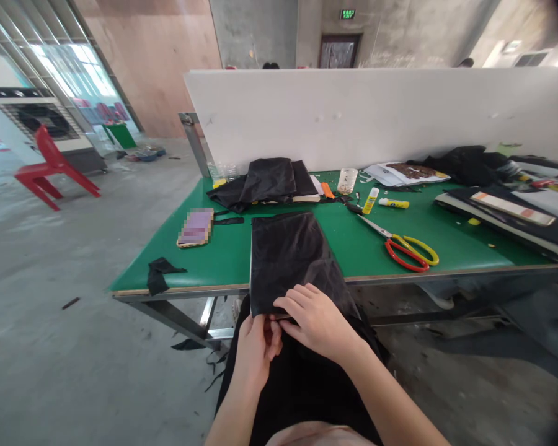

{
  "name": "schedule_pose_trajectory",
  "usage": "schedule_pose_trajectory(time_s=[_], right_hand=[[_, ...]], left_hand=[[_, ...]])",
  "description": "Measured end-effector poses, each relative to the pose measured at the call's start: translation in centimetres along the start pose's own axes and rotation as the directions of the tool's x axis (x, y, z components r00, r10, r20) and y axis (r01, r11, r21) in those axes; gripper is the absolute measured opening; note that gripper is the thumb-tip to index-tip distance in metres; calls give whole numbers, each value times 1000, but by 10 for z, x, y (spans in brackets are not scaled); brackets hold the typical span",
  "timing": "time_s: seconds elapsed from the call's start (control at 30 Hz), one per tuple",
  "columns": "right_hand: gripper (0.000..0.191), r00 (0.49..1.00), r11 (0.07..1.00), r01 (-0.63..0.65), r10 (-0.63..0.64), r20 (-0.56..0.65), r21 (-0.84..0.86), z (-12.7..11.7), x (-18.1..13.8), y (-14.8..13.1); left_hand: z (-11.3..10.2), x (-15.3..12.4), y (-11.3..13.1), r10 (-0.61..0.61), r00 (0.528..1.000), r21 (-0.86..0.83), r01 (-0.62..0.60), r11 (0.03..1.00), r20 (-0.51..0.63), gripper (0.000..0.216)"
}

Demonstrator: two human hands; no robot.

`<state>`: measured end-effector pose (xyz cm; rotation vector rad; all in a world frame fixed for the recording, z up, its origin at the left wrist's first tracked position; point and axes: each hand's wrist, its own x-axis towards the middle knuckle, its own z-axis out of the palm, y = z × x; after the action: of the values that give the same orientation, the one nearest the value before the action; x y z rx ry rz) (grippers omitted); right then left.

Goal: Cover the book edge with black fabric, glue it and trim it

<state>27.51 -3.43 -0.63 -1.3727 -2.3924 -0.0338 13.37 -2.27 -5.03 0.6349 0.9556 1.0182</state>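
A flat black fabric-covered panel (291, 254) lies on the green table (367, 244) and overhangs its front edge toward me. My left hand (255, 347) pinches the panel's near left corner, fingers closed on the fabric edge. My right hand (316, 319) rests on top of the near edge, fingers curled and pressing the black fabric down. More black cloth hangs below my hands over my lap.
Red-and-yellow scissors (407, 248), two glue sticks (393, 202), an orange cutter (327, 190), a plastic cup (346, 180), folded black fabric (265, 183), a phone (195, 227), a fabric scrap (160, 272), and books and paper at right. A white partition stands behind. A red chair (51, 164) stands far left.
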Motion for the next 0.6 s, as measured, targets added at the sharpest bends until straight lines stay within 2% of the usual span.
schedule_pose_trajectory(time_s=[0.13,0.27,0.4,0.5,0.6], right_hand=[[10,999,1000,5,-6,-44,-23,5,2,-2],[4,997,1000,-6,6,-80,-6,13,5,-2],[13,993,1000,-7,8,-120,10,18,6,-1],[16,992,1000,-2,5,-123,27,19,5,-1],[16,992,999,-13,18,-121,48,18,3,-1]], left_hand=[[-2,0,5,-29,999,-60,30,998,21,22],[-3,-1,11,-170,985,-176,174,969,41,28],[-2,-2,13,-273,960,-328,280,902,70,36],[-3,-2,8,-245,967,-357,256,899,74,34],[-6,-4,3,-115,992,-218,125,968,56,28]])
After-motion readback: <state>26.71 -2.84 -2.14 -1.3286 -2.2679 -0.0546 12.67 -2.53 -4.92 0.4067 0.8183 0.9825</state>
